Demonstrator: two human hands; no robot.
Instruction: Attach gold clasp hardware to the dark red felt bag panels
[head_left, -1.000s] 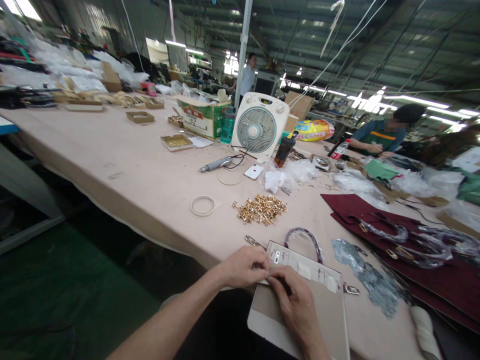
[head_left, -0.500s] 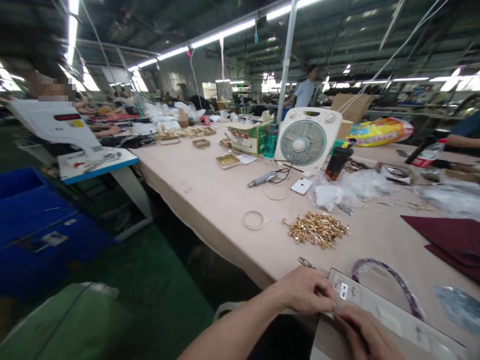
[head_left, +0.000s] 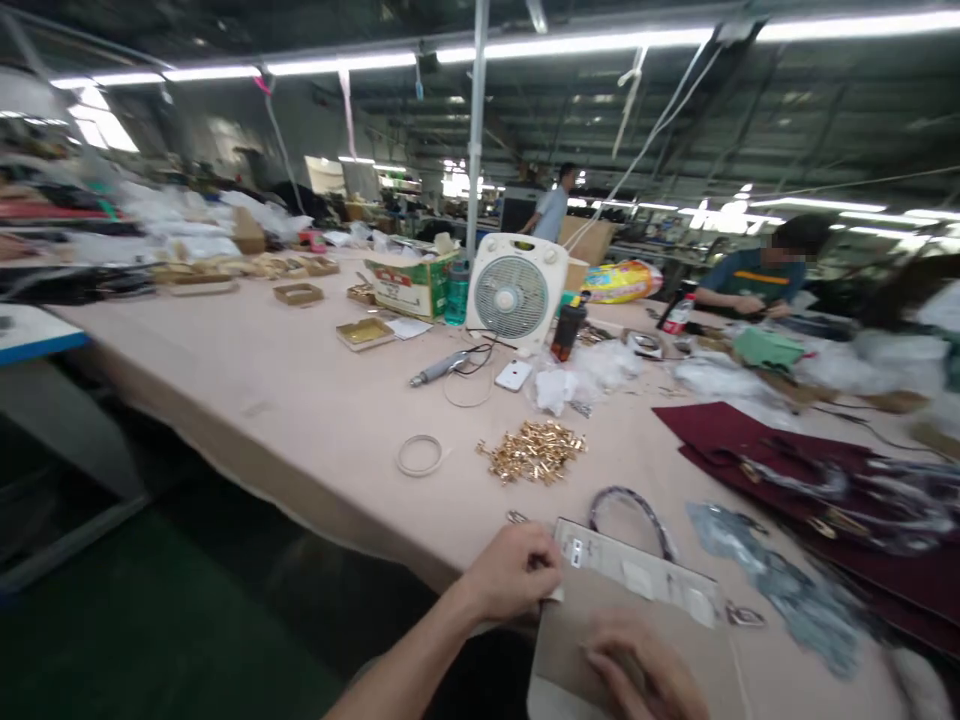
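Two hands work at a flat beige board (head_left: 600, 625) lying at the edge of the pale counter (head_left: 247, 380). The left hand (head_left: 514, 572) pinches its upper corner; the right hand (head_left: 637, 665) lies over its lower part, too blurred to tell its grip. Gold metal fittings (head_left: 531, 452) and a braided loop (head_left: 626, 492) sit just beyond.

Light: overhead fluorescent tubes (head_left: 570, 40), bright, few shadows. Edges: wide-angle bowing. Blur: right hand (head_left: 637, 670), plastic sheeting (head_left: 892, 360).
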